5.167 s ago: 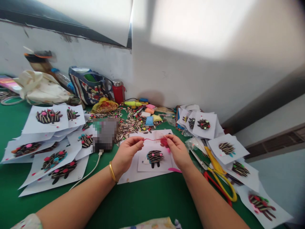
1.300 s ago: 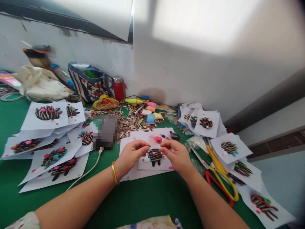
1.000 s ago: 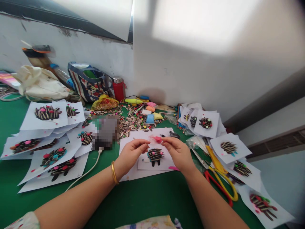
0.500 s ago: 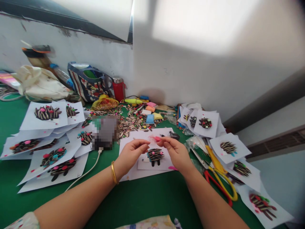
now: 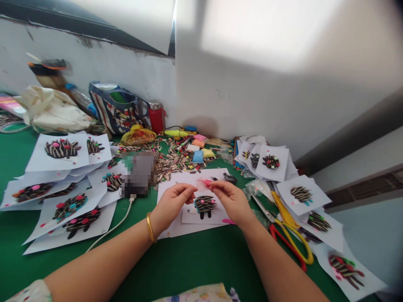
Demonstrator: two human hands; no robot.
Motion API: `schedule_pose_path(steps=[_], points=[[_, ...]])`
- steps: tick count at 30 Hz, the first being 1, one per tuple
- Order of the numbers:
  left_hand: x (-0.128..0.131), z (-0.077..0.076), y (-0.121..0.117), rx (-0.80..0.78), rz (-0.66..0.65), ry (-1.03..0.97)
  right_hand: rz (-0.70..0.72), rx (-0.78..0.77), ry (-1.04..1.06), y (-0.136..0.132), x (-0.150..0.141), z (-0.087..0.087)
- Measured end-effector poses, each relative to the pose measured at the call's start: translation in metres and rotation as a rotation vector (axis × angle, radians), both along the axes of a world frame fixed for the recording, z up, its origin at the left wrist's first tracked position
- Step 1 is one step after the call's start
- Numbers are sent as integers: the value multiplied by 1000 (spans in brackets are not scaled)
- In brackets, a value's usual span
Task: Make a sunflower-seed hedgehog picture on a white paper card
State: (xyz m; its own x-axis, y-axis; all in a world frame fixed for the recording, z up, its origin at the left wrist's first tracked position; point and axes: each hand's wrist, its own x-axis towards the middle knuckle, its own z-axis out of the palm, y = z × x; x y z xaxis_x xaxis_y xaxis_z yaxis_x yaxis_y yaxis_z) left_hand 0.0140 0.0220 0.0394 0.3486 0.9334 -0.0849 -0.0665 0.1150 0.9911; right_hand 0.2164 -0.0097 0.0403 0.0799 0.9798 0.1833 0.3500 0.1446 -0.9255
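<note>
My right hand point(image 5: 232, 202) pinches a small packet of pink clay point(image 5: 205, 183), partly wrapped in clear plastic. Opposite it, my left hand point(image 5: 175, 205), with a gold bangle point(image 5: 151, 227) at the wrist, has thumb and fingers pressed together. Whatever those fingertips hold, if anything, is too small to make out. Below and between both hands lies a card with a hedgehog made of sunflower seeds point(image 5: 205, 206), with pink dots and a blue edge. It rests on a larger white sheet point(image 5: 170, 230). A strip of bright pink clay point(image 5: 228, 221) lies beside the card.
Stacks of seed-hedgehog cards lie left point(image 5: 72, 209) and right point(image 5: 310, 193). Scissors point(image 5: 297, 241) with yellow and red handles lie at right. Loose sunflower seeds point(image 5: 173, 161) and clay packets point(image 5: 198, 157) spread behind. A blurred dark device point(image 5: 138, 176) with a white cable point(image 5: 126, 216) sits left.
Almost nothing differs. My left fingertips have closed slightly more tightly together, and the right hand still holds the pink clay packet in nearly the same spot.
</note>
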Motion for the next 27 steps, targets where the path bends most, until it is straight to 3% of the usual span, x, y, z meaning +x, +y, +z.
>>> schedule_pose_path(steps=[10,18,27], points=[[0,-8,3,16,-8,-31,-14,12,-59,1,1,-2],[0,-1,1,6,-4,14,41,80,-163,1,4,0],[-1,0,0,35,-8,19,-7,-14,-122,1,2,-4]])
